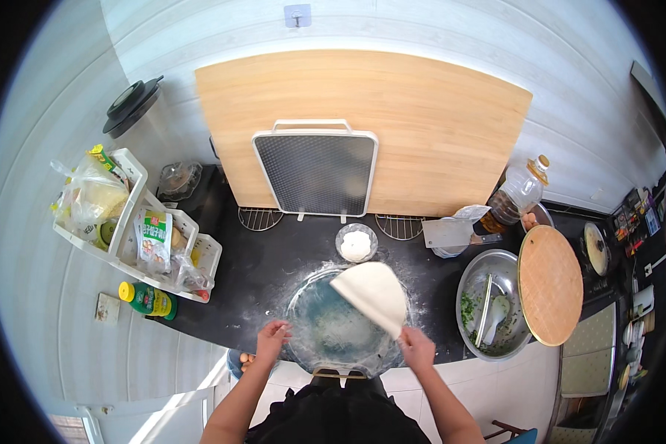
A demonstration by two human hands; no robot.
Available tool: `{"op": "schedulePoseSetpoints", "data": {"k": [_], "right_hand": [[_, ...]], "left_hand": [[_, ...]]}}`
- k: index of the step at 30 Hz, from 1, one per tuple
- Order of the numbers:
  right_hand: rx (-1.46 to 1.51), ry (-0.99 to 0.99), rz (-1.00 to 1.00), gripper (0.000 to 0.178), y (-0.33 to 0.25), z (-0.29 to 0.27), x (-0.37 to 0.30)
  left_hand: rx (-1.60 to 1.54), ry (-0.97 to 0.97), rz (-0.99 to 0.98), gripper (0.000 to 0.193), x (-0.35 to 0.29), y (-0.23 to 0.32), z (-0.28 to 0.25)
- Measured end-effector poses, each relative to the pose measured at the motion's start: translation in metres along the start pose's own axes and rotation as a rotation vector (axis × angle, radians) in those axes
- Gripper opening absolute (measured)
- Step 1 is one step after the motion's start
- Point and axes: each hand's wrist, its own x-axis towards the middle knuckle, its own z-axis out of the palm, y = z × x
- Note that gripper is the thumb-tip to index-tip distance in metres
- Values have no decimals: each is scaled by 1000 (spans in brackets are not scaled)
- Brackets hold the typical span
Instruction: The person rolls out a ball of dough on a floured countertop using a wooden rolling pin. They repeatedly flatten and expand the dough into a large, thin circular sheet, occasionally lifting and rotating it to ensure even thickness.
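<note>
My right hand [417,348] grips the lower right corner of a pale sheet of dough [375,293]. The dough has a straight lower left edge and a rounded far side, and it lies over the right part of a round, floury, see-through board [325,337]. At that board's left rim is my left hand [274,338], its fingers loosely bent and apart, nothing seen in them. Just beyond the dough stands a glass bowl of white flour [356,245]. Loose flour dusts the black counter around the board.
To the right sits a steel bowl [512,325] of chopped greens with chopsticks, beside a round wooden board [550,286]. A cleaver [449,233] lies behind, near an oil bottle [516,194]. White baskets [129,259] of packets and a green bottle [149,300] stand left.
</note>
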Motion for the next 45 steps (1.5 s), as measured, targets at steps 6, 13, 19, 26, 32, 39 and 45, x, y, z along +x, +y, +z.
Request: {"op": "schedulePoseSetpoints", "data": {"k": [6,13,19,26,32,39,45], "right_hand": [[-31,-233,-56,36,-16,60,-47],[-81,-324,-188,39,-26,56,-62],[-55,-169,65,36,-33,37,-83],[-123,69,295,36,-17,-9,-106],[-67,120,370,36,-15,-10,-113],[22,121,388,35,-7,-2,-110],[93,75,377,33,-8,10,-95]], "left_hand": [[70,43,-49,16,11,-24,-15],[261,107,99,20,75,-79,7],[262,198,96,22,133,-109,39],[876,142,340,26,99,-55,88],[317,386,143,27,128,-99,49],[48,105,-256,35,69,-73,39],[-44,-50,-362,31,40,-66,48]]}}
